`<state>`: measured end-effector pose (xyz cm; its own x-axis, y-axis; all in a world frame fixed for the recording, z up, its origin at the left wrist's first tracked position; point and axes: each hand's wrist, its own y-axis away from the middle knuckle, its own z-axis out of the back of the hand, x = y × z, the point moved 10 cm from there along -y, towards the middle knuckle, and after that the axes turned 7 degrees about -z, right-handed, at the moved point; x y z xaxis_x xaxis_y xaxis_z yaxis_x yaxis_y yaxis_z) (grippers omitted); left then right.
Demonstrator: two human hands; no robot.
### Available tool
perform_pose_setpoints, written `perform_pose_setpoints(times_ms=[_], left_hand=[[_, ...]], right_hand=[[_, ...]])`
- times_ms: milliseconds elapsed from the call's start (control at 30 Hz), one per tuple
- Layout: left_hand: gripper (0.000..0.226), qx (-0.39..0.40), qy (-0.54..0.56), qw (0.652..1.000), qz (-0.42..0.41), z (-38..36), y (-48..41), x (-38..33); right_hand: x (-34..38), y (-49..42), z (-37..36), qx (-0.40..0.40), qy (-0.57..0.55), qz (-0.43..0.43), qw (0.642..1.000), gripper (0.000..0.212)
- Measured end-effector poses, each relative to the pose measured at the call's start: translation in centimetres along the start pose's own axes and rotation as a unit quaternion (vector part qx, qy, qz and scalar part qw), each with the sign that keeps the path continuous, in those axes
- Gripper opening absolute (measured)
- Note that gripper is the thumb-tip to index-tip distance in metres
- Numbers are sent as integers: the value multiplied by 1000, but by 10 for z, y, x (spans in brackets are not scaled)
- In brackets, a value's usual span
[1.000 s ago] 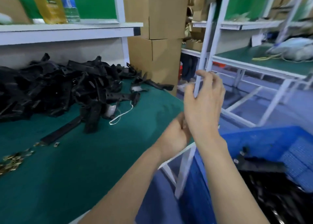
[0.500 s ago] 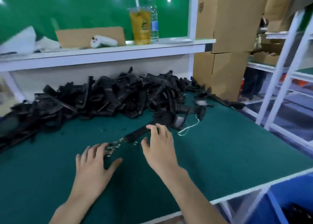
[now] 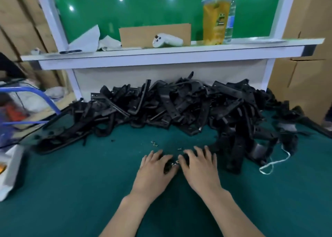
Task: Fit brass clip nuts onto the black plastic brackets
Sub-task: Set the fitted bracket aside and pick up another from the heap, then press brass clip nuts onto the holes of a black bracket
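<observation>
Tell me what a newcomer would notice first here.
A heap of black plastic brackets sprawls across the back of the green table. In front of it, the left hand and right hand meet over one small bracket with a brass clip. A yellow drink cup stands on the white shelf above.
</observation>
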<state>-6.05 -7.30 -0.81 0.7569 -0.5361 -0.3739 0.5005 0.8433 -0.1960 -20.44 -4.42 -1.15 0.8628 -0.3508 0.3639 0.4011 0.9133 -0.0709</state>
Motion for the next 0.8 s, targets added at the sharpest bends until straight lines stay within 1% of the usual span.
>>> perform_pose_setpoints(times_ms=[100, 200, 333, 433, 500, 533, 600, 667, 733, 800], left_hand=[[33, -23, 38, 999, -8, 3, 0, 2], [25, -36, 49, 998, -28, 7, 2, -1], [20, -71, 19, 996, -58, 18, 4, -6], [26, -85, -13, 994, -67, 20, 5, -6], [29, -79, -23, 994, -73, 17, 4, -7], [30, -72, -23, 994, -76, 16, 4, -7], [29, -62, -14, 995, -78, 14, 4, -8], [26, -63, -14, 995, -82, 14, 3, -9], [22, -68, -23, 993, -90, 15, 3, -11], [20, -74, -21, 993, -94, 17, 4, -14]], right_hand=[[13, -5, -3, -29, 33, 30, 999, 48], [19, -2, 0, -57, 42, 52, 996, 45], [21, 3, 13, -89, -29, 60, 994, 36], [15, 4, 13, -61, -125, 42, 989, 25], [9, 4, 13, -33, -165, 23, 985, 16], [6, 5, 12, -17, -177, 14, 984, 17], [3, 6, 12, 14, -196, 3, 981, 28], [2, 6, 14, 26, -193, 3, 981, 37], [0, 6, 20, 11, -153, 13, 988, 41], [-1, 9, 28, -12, -102, 22, 994, 42]])
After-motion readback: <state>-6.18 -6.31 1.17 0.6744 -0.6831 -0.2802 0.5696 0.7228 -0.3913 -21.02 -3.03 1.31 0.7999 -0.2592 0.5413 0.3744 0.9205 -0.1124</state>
